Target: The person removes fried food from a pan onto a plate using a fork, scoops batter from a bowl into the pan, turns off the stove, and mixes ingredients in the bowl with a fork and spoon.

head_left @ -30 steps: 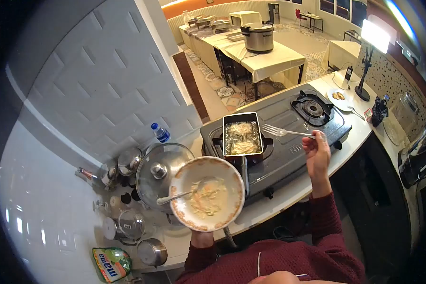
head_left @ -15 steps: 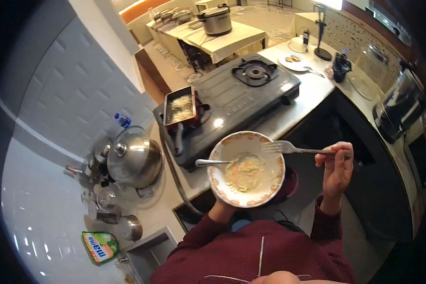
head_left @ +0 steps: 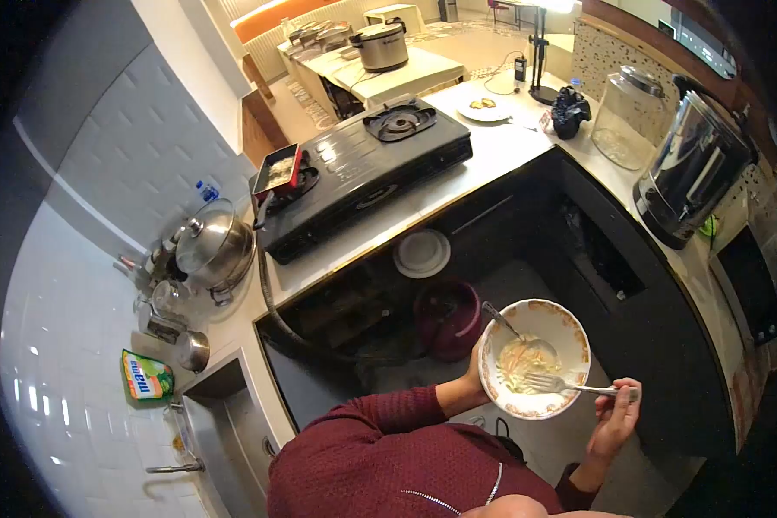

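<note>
My left hand (head_left: pixel 468 384) grips a white bowl (head_left: pixel 570 324) with a brown patterned rim from its left side; most of its fingers are hidden under the bowl. Pale batter with shreds (head_left: pixel 522 358) lies in the bottom. A spoon (head_left: pixel 498 319) leans in the bowl against the upper left rim. Closed round the handle of a fork (head_left: pixel 583 389), my right hand (head_left: pixel 615 423) is just right of the bowl. The fork's tines are down in the batter. Away at the upper left, a small rectangular pan (head_left: pixel 278 170) with food in it sits on the stove.
A two-burner stove (head_left: pixel 363 164) stands on the counter, with a lidded pot (head_left: pixel 216 246) and a sink (head_left: pixel 224 414) to the left. Rightward are a plate of food (head_left: pixel 483 110), a glass jar (head_left: pixel 626 121) and a metal urn (head_left: pixel 691 173). A maroon bucket (head_left: pixel 447 315) sits below.
My view and body have turned right, away from the stove. The bowl has moved right and lower with my left hand. The fork has gone from above the rim down into the batter.
</note>
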A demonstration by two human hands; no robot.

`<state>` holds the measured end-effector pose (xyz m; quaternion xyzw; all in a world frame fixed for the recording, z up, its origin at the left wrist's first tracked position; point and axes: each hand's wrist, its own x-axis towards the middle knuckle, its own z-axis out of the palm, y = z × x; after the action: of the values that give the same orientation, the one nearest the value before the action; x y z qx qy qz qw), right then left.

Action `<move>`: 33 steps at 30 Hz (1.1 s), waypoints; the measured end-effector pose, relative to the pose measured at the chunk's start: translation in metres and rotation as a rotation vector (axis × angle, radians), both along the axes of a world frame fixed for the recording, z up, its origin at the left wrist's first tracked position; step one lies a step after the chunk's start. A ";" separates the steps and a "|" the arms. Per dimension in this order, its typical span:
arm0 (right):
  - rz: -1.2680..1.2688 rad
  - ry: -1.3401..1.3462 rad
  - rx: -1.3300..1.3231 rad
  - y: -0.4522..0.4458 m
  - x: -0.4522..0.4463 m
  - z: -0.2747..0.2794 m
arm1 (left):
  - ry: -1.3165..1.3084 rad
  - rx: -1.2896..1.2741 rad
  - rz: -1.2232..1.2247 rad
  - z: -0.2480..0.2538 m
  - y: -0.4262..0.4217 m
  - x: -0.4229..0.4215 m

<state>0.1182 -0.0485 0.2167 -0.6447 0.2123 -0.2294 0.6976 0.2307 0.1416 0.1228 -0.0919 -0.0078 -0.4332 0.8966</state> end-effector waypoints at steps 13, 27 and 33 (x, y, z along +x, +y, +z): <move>0.383 -0.166 0.566 0.045 0.102 -0.044 | 0.017 0.161 0.000 -0.071 -0.004 0.047; 0.903 0.093 0.827 0.113 0.241 -0.086 | -0.229 1.079 0.764 -0.082 0.116 0.123; 0.944 0.058 0.801 0.128 0.261 -0.091 | -0.507 2.287 0.933 -0.041 0.195 0.178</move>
<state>0.3791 0.0796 0.1257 -0.3630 -0.0071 0.2193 0.9056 0.4088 0.3369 0.0820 0.8321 0.1679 0.1595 0.5040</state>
